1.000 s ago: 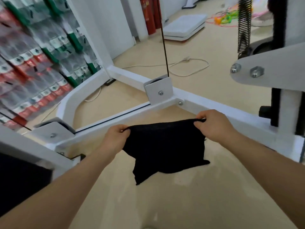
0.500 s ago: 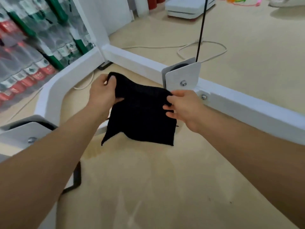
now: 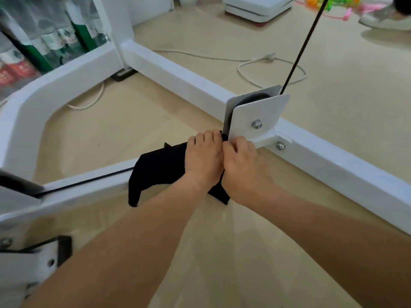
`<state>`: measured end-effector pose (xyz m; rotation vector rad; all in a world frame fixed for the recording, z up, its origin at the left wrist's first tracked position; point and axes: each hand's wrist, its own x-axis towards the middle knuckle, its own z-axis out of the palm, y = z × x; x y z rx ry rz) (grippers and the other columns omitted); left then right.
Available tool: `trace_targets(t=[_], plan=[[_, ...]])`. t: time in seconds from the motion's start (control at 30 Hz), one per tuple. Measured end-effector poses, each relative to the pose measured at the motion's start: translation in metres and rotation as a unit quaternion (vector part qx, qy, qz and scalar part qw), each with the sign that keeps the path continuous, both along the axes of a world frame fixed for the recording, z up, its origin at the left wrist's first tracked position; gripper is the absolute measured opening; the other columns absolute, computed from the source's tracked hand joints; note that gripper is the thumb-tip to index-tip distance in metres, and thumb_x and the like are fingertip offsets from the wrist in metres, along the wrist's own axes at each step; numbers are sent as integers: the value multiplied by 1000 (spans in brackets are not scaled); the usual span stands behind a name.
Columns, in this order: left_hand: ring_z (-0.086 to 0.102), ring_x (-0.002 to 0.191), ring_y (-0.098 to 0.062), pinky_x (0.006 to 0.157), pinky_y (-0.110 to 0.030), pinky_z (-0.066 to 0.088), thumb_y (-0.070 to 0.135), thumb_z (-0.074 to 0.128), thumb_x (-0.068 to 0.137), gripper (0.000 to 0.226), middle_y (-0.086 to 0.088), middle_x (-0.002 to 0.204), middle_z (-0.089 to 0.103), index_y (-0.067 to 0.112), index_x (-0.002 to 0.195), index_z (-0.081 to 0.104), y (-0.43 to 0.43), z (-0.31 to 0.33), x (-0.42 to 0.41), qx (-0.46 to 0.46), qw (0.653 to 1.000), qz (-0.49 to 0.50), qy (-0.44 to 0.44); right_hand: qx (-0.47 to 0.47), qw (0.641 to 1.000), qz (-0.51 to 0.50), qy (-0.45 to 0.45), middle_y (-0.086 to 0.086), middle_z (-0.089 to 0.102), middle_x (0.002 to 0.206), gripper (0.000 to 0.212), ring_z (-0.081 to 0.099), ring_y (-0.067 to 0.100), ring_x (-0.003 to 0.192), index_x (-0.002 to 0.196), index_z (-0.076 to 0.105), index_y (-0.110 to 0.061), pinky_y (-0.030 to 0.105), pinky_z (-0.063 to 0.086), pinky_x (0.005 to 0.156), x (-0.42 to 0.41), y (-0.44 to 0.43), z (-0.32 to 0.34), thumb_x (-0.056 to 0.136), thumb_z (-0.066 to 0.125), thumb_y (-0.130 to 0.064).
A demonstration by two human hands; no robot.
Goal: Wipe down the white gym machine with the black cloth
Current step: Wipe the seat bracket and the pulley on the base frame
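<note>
The black cloth (image 3: 160, 167) is draped over the white gym machine's low cross bar (image 3: 89, 187), right where it meets the long floor bar (image 3: 333, 165). My left hand (image 3: 203, 156) lies on top of the cloth with its fingers curled over the far edge. Beside it, my right hand (image 3: 242, 167) grips the cloth's right end, knuckles against the white pulley bracket (image 3: 260, 114). Both hands touch each other. One corner of the cloth hangs down over the front of the bar.
A black cable (image 3: 300, 45) rises from the pulley bracket, and another runs along the cross bar. A white cord (image 3: 255, 63) loops on the beige floor behind. Shrink-wrapped bottles (image 3: 44, 41) stand at far left, a white step platform (image 3: 255, 7) at the top.
Both hands carried the cloth down and forward from mid-air onto the cross bar by the pulley bracket. They came together, and the cloth now lies bunched under them.
</note>
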<state>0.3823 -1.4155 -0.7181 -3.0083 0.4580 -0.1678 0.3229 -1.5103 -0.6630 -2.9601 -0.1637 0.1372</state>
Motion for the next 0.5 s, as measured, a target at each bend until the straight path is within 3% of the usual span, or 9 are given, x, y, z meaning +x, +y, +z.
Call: trace_targets(t=[0.07, 0.13, 0.27, 0.4, 0.5], plan=[[57, 96, -23, 84, -33, 43, 30, 59, 88, 45, -4, 107, 58, 10, 126, 46, 7, -4, 1, -6, 1000, -19, -24, -4, 1000, 14, -10, 12, 39, 132, 48, 41, 27, 116, 132, 43, -6, 28, 33, 81, 3, 2, 0, 86, 54, -12], [57, 96, -23, 82, -32, 43, 29, 58, 88, 50, -4, 107, 58, 10, 131, 44, 16, -7, 2, -17, 998, -56, -24, 10, 1000, 26, 1, 14, 38, 132, 50, 42, 27, 113, 136, 41, -5, 29, 38, 85, 4, 5, 0, 88, 54, -13], [58, 87, -25, 72, -34, 42, 45, 27, 93, 52, -7, 99, 60, 9, 122, 51, 42, -3, -1, -30, 998, -40, -42, -18, 998, 60, 15, 18, 36, 143, 64, 42, 31, 123, 149, 30, -5, 34, 40, 97, -1, 13, 0, 91, 54, -16], [58, 73, -25, 62, -35, 41, 65, 24, 86, 70, -5, 84, 60, 9, 110, 58, 89, -6, -14, -16, 997, -29, -66, -46, 988, 137, 51, 12, 15, 159, 75, 21, 28, 143, 155, 16, -10, 37, 31, 115, 3, 31, 0, 91, 54, -20], [60, 76, -25, 66, -36, 42, 73, 26, 82, 76, -4, 86, 61, 11, 110, 59, 117, -1, -23, 6, 1000, 7, -18, -28, 981, 181, 70, 4, 0, 165, 78, 3, 20, 151, 157, 7, -14, 35, 19, 120, 4, 42, 2, 95, 52, -24]])
